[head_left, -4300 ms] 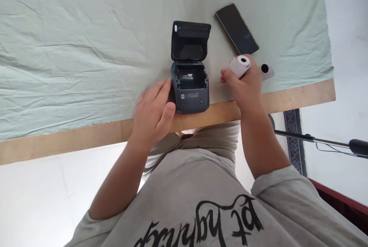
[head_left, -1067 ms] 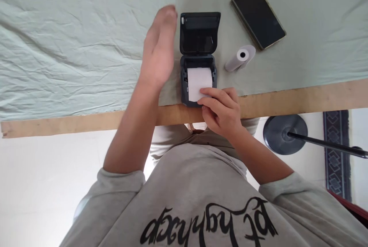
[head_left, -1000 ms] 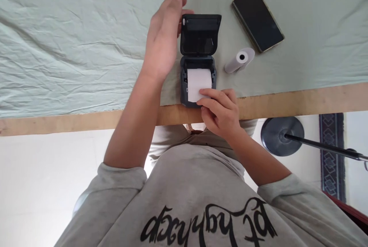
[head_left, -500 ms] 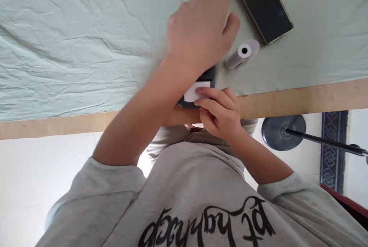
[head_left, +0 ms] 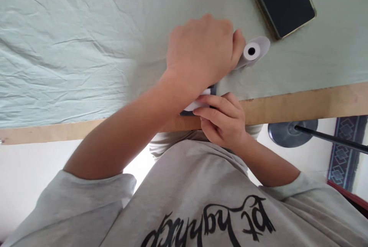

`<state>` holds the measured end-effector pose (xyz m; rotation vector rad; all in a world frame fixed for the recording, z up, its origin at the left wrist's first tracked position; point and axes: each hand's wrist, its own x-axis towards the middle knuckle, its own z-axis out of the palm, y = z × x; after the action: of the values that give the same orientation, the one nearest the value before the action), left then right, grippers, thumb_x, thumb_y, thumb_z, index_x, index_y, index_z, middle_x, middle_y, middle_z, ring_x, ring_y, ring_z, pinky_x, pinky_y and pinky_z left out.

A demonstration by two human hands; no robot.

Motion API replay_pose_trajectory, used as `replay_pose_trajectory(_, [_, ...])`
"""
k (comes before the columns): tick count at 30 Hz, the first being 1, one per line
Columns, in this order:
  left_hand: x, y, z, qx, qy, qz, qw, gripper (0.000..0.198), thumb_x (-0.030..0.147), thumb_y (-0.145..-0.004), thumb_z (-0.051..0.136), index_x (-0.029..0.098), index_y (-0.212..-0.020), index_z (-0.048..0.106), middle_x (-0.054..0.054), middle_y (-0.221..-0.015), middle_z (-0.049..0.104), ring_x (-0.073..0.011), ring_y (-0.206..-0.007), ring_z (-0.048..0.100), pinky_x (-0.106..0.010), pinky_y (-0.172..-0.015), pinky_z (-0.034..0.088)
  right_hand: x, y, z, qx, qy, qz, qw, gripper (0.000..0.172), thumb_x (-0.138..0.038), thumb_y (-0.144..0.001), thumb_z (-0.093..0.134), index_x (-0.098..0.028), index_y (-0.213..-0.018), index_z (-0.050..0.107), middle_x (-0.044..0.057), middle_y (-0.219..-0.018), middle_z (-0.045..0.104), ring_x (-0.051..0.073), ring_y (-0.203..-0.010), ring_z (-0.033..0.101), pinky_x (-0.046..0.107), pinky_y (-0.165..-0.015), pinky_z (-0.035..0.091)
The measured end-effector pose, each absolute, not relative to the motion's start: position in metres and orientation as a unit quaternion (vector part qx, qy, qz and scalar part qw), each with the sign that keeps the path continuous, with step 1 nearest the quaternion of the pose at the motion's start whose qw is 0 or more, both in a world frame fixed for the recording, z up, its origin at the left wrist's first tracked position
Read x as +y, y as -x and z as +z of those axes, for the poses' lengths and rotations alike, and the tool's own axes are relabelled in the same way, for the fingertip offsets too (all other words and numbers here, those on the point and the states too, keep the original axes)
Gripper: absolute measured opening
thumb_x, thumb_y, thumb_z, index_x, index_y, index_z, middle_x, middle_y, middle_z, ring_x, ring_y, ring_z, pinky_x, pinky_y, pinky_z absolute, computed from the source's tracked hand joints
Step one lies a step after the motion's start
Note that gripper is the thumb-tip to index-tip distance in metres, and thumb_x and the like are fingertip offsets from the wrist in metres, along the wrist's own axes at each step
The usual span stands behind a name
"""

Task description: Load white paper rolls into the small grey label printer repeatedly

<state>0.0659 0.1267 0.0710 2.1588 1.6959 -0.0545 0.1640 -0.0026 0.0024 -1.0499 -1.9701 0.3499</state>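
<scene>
A small dark device (head_left: 213,90) lies at the table's front edge, mostly covered by my left hand and forearm. White paper (head_left: 197,105) shows on it. My right hand (head_left: 222,116) is closed at the paper, its fingertips on the right part of the sheet. Over the far end of the device, my left hand (head_left: 201,48) is back-up with bent knuckles and curled fingers. What those fingers hold is hidden beneath the hand. Just right of the left thumb stands a white paper roll (head_left: 252,51) with a dark core and a loose end curling out.
A dark smartphone (head_left: 283,2) in a case lies at the upper right. Pale green cloth (head_left: 71,48) covers the table, with a bare wooden edge (head_left: 287,103) in front. Below on the floor are a round black stand base (head_left: 287,134) and a patterned rug (head_left: 343,155).
The left hand has come nearer and a little right, its thumb now beside the paper roll. The right hand stays at the paper. The view has shifted slightly, moving phone and roll rightward.
</scene>
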Motion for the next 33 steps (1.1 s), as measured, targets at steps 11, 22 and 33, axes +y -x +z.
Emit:
replay_pose_trajectory(11, [0.13,-0.065,0.069,0.585,-0.796,-0.043,0.148,0.05,0.049,-0.107,0.032,0.023,-0.101,0.074,-0.011,-0.1,0.074,-0.0324,-0.094,0.072,-0.048,-0.075,0.053,-0.002,-0.164,0.004,-0.784,0.425,0.146,0.429,0.028,-0.006,-0.091,0.056,-0.027,-0.105,0.066,0.003,-0.119,0.08,0.017,-0.088,0.071,0.037,-0.07,0.048])
replay_pose_trajectory(22, [0.129,-0.041,0.067,0.529,-0.794,0.195,0.229,0.023,0.028,-0.109,0.044,0.022,-0.096,0.062,0.001,-0.093,0.066,-0.0149,-0.094,0.066,-0.035,-0.09,0.054,-0.004,-0.16,0.002,-0.785,0.421,0.105,0.442,0.027,-0.003,-0.089,0.054,-0.025,-0.1,0.067,0.004,-0.115,0.08,0.017,-0.086,0.072,0.036,-0.071,0.046])
replay_pose_trajectory(33, [0.045,0.054,0.013,0.495,-0.527,0.558,0.408,0.047,0.062,-0.09,0.079,0.02,-0.073,0.067,0.004,-0.056,0.06,-0.0077,-0.048,0.052,-0.033,-0.046,0.036,-0.005,-0.161,0.002,-0.778,0.431,0.122,0.441,0.025,-0.004,-0.09,0.057,-0.025,-0.096,0.068,0.003,-0.115,0.08,0.017,-0.08,0.07,0.036,-0.069,0.05])
